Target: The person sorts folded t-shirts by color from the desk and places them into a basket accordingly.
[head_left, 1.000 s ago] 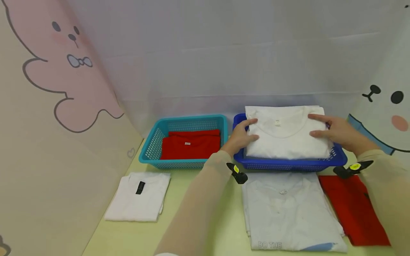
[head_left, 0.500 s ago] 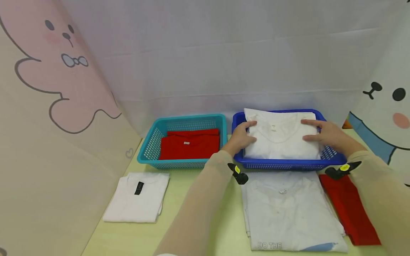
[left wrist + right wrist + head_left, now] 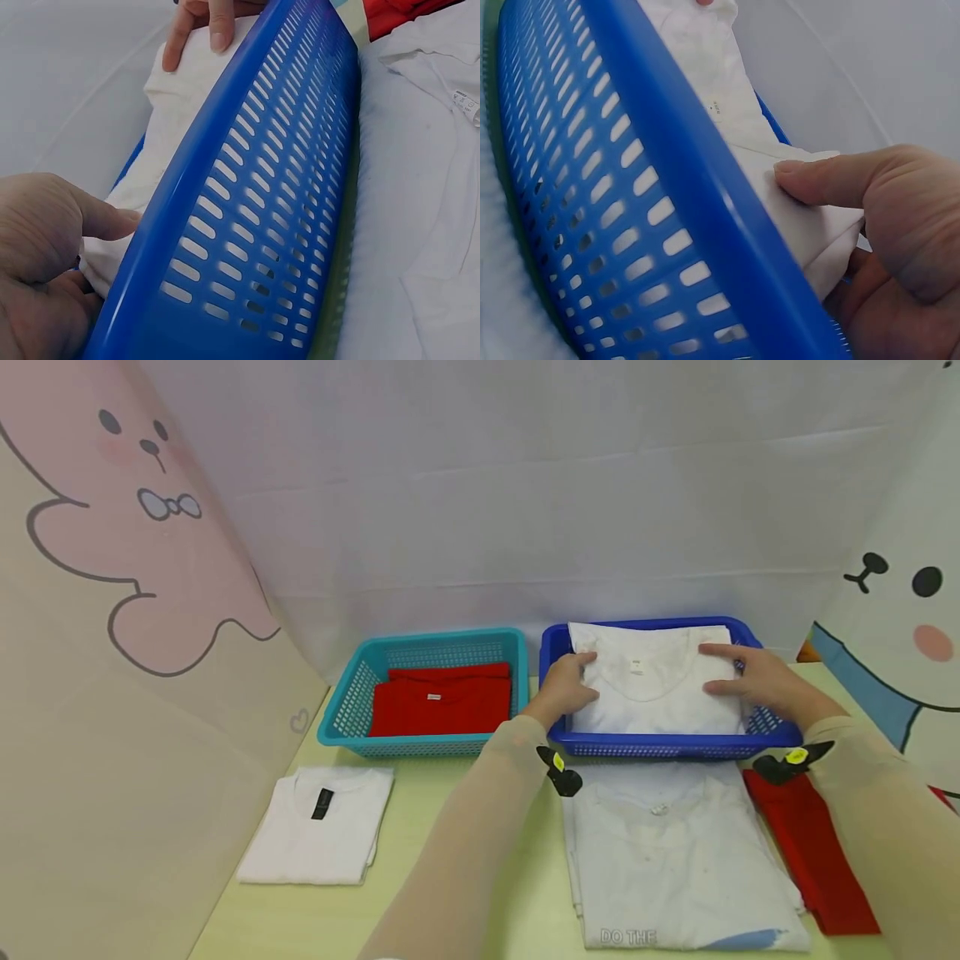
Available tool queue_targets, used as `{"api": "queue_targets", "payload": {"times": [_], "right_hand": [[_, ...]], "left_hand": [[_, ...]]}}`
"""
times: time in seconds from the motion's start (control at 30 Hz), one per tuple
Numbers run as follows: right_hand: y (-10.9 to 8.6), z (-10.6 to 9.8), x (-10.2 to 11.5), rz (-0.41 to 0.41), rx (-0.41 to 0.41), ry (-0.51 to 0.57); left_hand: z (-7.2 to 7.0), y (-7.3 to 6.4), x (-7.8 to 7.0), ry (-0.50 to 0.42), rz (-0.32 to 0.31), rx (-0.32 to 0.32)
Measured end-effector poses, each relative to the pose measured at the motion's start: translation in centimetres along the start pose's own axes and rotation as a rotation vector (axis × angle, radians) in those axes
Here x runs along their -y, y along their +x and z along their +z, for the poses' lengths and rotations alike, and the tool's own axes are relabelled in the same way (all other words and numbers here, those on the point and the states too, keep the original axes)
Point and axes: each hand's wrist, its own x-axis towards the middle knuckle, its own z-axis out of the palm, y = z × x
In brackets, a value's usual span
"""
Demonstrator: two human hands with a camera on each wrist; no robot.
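A folded white T-shirt (image 3: 648, 693) with a small neck label lies inside the dark blue perforated basket (image 3: 660, 740). My left hand (image 3: 564, 690) holds its left edge, thumb on top in the left wrist view. At the opposite edge my right hand (image 3: 772, 685) grips the shirt; in the right wrist view the thumb presses on the cloth and the other fingers are curled under the edge, partly hidden. The shirt's underside and the basket floor are hidden.
To the left stands a teal basket (image 3: 420, 745) with folded red shirts (image 3: 442, 710). A white shirt with a black label (image 3: 318, 835) lies front left. Before the blue basket lie a larger printed white shirt (image 3: 675, 860) and red cloth (image 3: 813, 852). A pale curtain (image 3: 487, 510) hangs behind.
Both hands have lowered the white T-shirt into the blue basket, whose back rim now shows. My right hand has shifted left and slightly down. The other clothes stay put.
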Motion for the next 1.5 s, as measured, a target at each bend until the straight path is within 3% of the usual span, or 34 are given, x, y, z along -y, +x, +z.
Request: {"api": "queue_targets", "payload": {"times": [0.4,0.8,1.0,1.23,1.5], "right_hand": [[-0.1,0.6,0.3,-0.012,-0.043,-0.028],[-0.2,1.6,0.9,-0.173,-0.156,-0.180],[-1.2,1.6,1.8,-0.184,-0.181,-0.241],[-3.4,0.6,2.5,-0.228,-0.209,-0.305],[-6.9,0.2,1.4,-0.286,-0.302,-0.315]], "left_hand": [[0.6,0.0,0.0,0.093,-0.017,0.014],[0.8,-0.7,-0.5,0.180,0.018,0.067],[0.6,-1.2,-1.2,0.206,0.062,0.071],[-1.5,-3.8,-1.4,0.379,0.167,0.054],[-3.8,-8.3,0.4,0.534,0.284,0.041]]}}
